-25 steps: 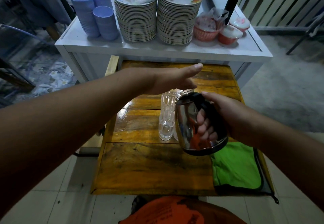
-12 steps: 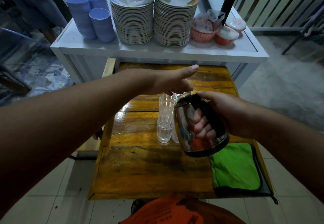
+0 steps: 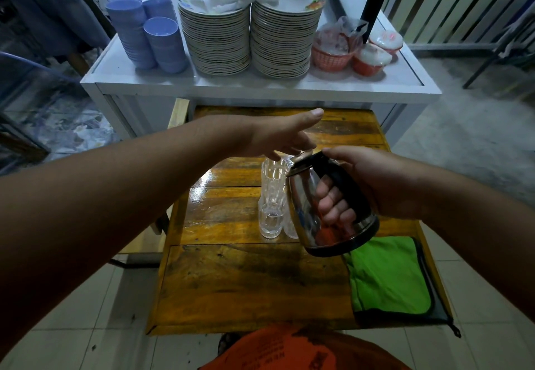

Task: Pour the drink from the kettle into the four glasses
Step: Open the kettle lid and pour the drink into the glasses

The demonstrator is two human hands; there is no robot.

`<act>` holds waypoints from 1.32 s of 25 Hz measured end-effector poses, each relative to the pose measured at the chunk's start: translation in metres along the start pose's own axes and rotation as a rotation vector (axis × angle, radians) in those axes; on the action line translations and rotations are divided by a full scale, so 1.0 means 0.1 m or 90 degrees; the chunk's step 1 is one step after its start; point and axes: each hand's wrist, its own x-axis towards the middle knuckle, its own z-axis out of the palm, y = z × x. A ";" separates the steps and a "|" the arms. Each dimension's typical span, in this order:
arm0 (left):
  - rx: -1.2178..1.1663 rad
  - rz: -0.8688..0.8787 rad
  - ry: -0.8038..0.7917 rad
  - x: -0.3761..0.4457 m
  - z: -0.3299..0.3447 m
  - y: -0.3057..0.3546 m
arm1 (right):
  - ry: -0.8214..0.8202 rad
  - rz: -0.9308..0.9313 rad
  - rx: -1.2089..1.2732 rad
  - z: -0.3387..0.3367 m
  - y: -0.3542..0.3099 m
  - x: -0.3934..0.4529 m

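Observation:
A shiny steel kettle (image 3: 307,210) with a black handle is held above the wooden table (image 3: 231,282), tilted to the left toward tall clear glasses (image 3: 272,196) that stand close together beside it. My right hand (image 3: 362,184) grips the handle. My left hand (image 3: 278,138) reaches over the tops of the glasses, thumb out, fingers pointing down near the kettle's lid. The kettle and my left hand hide part of the glasses. Whether liquid is flowing is not visible.
A green cloth (image 3: 388,277) lies on the table's near right corner. Behind the table stands a white counter (image 3: 260,86) with two plate stacks (image 3: 249,39), blue bowls (image 3: 147,33) and red baskets (image 3: 356,51). An orange garment (image 3: 289,349) is at the bottom edge.
My left hand has dropped slightly toward the kettle's lid and the glass tops. The kettle has stayed tilted in almost the same place.

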 end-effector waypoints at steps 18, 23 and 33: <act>-0.011 0.013 0.007 -0.06 -0.02 0.02 | 0.005 -0.029 -0.019 0.00 0.00 -0.09; -0.010 -0.002 0.008 -0.07 -0.03 0.06 | 0.021 -0.051 -0.018 0.02 0.11 -0.09; 0.004 -0.029 -0.010 -0.09 -0.02 0.16 | 0.059 -0.119 -0.009 0.07 0.43 -0.08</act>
